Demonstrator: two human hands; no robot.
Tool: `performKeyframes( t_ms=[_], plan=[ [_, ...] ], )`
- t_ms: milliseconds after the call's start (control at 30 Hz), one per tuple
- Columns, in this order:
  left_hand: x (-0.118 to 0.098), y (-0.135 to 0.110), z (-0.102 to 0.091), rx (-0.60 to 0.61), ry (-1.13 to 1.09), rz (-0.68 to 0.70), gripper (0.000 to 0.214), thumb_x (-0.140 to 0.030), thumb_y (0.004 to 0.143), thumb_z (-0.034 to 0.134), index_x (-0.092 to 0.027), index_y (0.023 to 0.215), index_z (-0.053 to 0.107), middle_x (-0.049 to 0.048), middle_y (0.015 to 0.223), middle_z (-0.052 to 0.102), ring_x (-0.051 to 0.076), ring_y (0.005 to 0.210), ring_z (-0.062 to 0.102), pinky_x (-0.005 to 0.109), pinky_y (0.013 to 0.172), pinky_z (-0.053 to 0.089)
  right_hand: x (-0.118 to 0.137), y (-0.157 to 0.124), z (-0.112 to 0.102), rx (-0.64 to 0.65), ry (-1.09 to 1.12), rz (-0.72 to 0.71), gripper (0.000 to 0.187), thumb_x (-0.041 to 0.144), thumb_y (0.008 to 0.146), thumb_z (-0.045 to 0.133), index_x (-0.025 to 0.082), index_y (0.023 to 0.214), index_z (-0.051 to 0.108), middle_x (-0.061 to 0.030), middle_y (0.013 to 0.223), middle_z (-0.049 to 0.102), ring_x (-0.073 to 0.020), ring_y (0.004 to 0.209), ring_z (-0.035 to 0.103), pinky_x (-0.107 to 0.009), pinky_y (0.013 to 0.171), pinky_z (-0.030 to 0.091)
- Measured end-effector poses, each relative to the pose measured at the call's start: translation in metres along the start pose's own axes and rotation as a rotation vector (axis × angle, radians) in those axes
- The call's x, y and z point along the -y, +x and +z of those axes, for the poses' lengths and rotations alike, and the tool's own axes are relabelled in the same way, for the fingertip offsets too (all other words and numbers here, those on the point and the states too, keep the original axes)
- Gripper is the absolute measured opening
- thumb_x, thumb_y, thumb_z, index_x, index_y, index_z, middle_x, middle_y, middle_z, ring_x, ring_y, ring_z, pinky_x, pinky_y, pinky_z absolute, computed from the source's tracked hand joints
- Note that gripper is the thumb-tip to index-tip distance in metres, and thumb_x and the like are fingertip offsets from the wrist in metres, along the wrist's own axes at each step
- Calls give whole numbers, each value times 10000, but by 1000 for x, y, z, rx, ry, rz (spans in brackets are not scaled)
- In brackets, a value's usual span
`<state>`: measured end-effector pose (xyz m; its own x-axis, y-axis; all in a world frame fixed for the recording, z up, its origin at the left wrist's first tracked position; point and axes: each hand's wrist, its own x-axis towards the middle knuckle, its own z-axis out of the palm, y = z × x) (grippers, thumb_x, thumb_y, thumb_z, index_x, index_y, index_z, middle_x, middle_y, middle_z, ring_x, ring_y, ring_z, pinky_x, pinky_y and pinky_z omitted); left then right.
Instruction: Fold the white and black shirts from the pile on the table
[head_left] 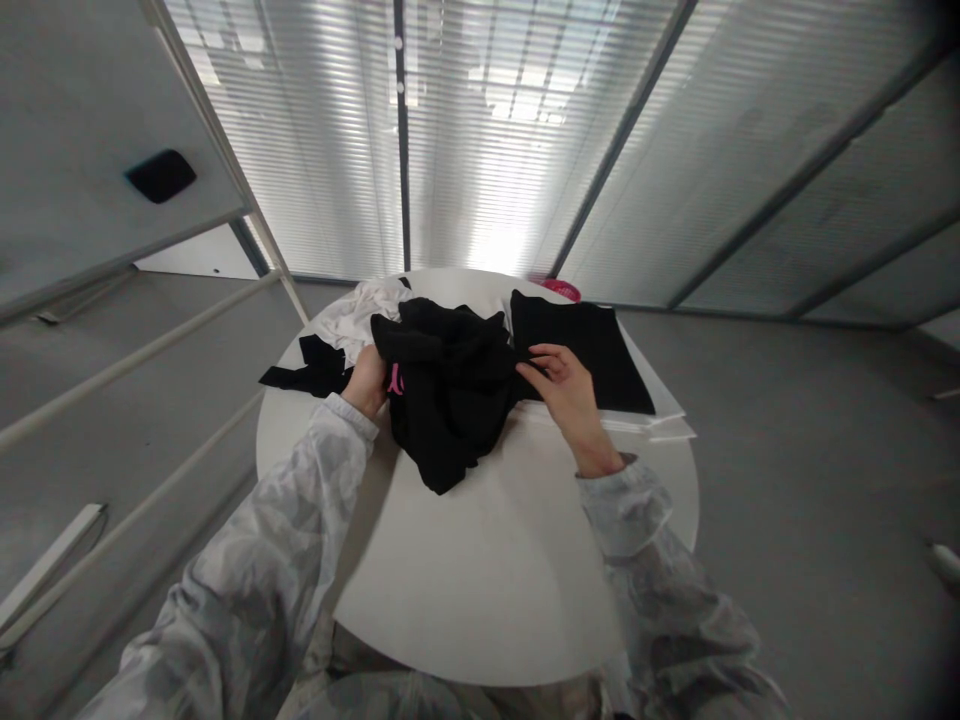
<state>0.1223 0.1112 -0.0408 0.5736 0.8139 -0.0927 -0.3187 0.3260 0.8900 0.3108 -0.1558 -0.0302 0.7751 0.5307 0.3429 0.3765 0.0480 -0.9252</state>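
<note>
Here my left hand (366, 382) grips the left edge of a crumpled black cloth garment with a pink print (450, 390), bunched between both hands over the round white bench (487, 580), long axis toward me, while my right hand (565, 394) seemingly pinches its right edge.

1. The bunched black garment (450, 390) before you looks like soft, matt cloth, rough with creases.
2. To your right, the folded black piece (589, 350) is matt cloth too, lying smoother.
3. Your white cloth (364, 312) is crumpled and dull.
4. Your tabletop (480, 580) looks smooth, with a faint sheen.
5. Your sleeves (262, 550) are thin, wrinkled fabric.
6. Beyond you, the floor (795, 450) appears smooth and mostly matt.
</note>
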Motion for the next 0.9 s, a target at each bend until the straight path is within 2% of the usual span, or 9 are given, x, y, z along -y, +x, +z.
performKeyframes(
  t_ms=[133, 267, 333, 433, 533, 600, 700, 767, 900],
  plan=[
    [-5, 5, -6, -83, 211, 136, 302, -385, 756, 854, -190, 910, 682, 41, 846, 754, 228, 879, 744, 330, 807, 597, 0, 0, 3, -28, 78, 40, 428, 592, 849, 917, 267, 1065, 742, -40, 1028, 797, -249, 1026, 762, -421, 985, 628],
    [-14, -4, -3, -169, 517, 527, 429, -350, 896, 769, -223, 1286, 644, 147, 1364, 735, 288, 1272, 707, 441, 1061, 598, -1, 2, 3, -27, 70, 31, 367, 576, 888, 874, 268, 1051, 762, -63, 1145, 813, -281, 1163, 760, -489, 1127, 596],
    [-22, -17, 2, -79, 645, 736, 401, -386, 992, 681, -246, 1366, 636, 157, 1528, 669, 325, 1460, 615, 515, 1210, 525, -1, 2, 3, -4, 28, -26, 352, 554, 904, 857, 270, 1094, 770, -81, 1249, 801, -296, 1286, 729, -515, 1212, 551],
    [-34, -36, 8, 257, 822, 894, 345, -439, 1064, 565, -262, 1322, 710, 132, 1488, 726, 357, 1514, 589, 578, 1307, 433, 0, 0, 3, 34, -15, -95, 389, 515, 923, 828, 274, 1214, 737, -109, 1450, 728, -307, 1398, 681, -522, 1249, 534],
    [-35, -44, 12, 617, 1004, 875, 464, -525, 1012, 678, -276, 1401, 725, 118, 1449, 760, 369, 1448, 654, 566, 1289, 456, 3, -3, 5, 75, 1, -107, 518, 492, 933, 807, 297, 1384, 643, -123, 1692, 550, -305, 1374, 702, -514, 1218, 569],
    [-30, -42, 14, 681, 1118, 811, 648, -590, 948, 785, -269, 1501, 682, 128, 1444, 759, 368, 1368, 704, 537, 1229, 511, 6, -5, 7, 101, 21, -134, 597, 498, 941, 799, 324, 1467, 575, -111, 1795, 420, -307, 1419, 678, -519, 1235, 558],
    [-18, -32, 13, 615, 1251, 699, 672, -668, 925, 810, -243, 1439, 722, 130, 1352, 777, 358, 1223, 755, 503, 1109, 577, 10, -7, 9, 124, -10, -195, 673, 512, 953, 799, 343, 1537, 512, -99, 1824, 354, -315, 1535, 582, -538, 1291, 501],
    [-13, -26, 11, 564, 1313, 652, 565, -675, 946, 784, -232, 1296, 771, 126, 1281, 780, 343, 1134, 768, 473, 1019, 604, 15, -10, 10, 97, -100, -231, 651, 510, 959, 800, 323, 1524, 537, -121, 1762, 427, -318, 1524, 573, -544, 1297, 486],
    [-7, -22, 8, 422, 1352, 638, 391, -601, 981, 760, -230, 1104, 757, 110, 1088, 775, 312, 986, 757, 414, 872, 589, 35, -26, 15, 30, -387, -294, 313, 485, 1005, 778, 283, 1233, 706, -125, 1312, 689, -311, 1178, 677, -537, 1132, 561]
  ],
)
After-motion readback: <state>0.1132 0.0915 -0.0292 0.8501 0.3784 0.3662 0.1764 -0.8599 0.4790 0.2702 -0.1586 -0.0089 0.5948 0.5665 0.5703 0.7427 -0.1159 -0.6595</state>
